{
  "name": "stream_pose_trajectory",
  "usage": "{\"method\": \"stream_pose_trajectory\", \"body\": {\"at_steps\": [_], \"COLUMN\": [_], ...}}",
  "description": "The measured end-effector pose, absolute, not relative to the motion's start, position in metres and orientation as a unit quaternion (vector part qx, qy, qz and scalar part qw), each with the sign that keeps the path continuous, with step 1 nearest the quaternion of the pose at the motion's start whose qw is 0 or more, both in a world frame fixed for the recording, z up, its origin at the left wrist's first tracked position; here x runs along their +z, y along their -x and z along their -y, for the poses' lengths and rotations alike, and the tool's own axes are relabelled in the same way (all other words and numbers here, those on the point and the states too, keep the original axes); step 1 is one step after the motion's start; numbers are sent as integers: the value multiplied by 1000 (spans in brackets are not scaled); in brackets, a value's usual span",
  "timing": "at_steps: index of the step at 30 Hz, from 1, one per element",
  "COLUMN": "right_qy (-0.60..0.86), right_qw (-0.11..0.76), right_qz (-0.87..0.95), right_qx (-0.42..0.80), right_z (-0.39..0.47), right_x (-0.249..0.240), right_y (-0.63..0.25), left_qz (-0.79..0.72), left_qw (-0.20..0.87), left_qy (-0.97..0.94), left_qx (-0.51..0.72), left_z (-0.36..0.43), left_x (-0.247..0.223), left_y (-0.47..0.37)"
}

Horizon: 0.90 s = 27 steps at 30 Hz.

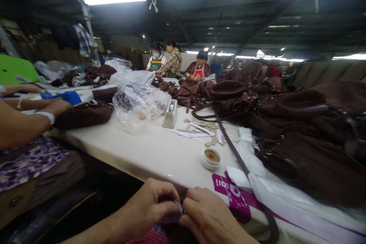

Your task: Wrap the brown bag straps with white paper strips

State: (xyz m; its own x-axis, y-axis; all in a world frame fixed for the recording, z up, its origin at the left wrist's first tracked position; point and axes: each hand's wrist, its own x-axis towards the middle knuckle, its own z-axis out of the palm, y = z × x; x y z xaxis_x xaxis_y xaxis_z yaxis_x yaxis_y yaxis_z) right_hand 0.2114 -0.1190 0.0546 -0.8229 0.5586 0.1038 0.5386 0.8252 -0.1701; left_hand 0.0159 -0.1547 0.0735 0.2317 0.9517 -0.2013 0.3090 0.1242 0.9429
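Close together at the table's front edge, my left hand (pixel 153 200) and my right hand (pixel 205 210) are both closed. A small pale grey-white strip (pixel 178 207) shows between the fingers; its kind cannot be made out. My left thumb and index finger pinch it, and my right fingertips press at its other side. Below them lies something dark, mostly hidden by the hands. Nearest on the table are a round white dish with brown contents (pixel 211 157) and a purple-and-white printed bag (pixel 233 198).
Brown bags (pixel 309 129) are heaped along the right. White and tan strips (pixel 200 131), a tape dispenser (pixel 170 113) and clear plastic wrapping (pixel 140 101) lie on the white table (pixel 120 143). At left, a co-worker's hands touch a brown bag (pixel 85 116). Several people work behind.
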Motion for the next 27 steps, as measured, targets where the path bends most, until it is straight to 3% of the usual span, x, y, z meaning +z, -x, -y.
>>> {"method": "stream_pose_trajectory", "body": {"at_steps": [4,8,14,19,22,25,27], "right_qy": [283,289,304,276,328,418,449], "right_qw": [25,32,1,23,87,238,291], "right_qz": [942,931,931,937,919,864,827], "right_qx": [180,220,201,214,203,146,174], "right_z": [118,105,90,89,96,120,144], "right_x": [67,74,72,65,76,94,101], "right_y": [-208,-204,-208,-223,-230,-236,-242], "left_qz": [-520,-504,-498,-467,-471,-476,-479], "left_qw": [483,444,564,583,606,635,665], "left_qy": [-663,-707,-653,-664,-639,-603,-557], "left_qx": [238,223,85,44,57,87,133], "left_z": [156,145,105,100,105,110,112], "left_x": [87,95,90,86,86,90,96], "left_y": [-13,-11,-17,-31,-37,-48,-59]}}
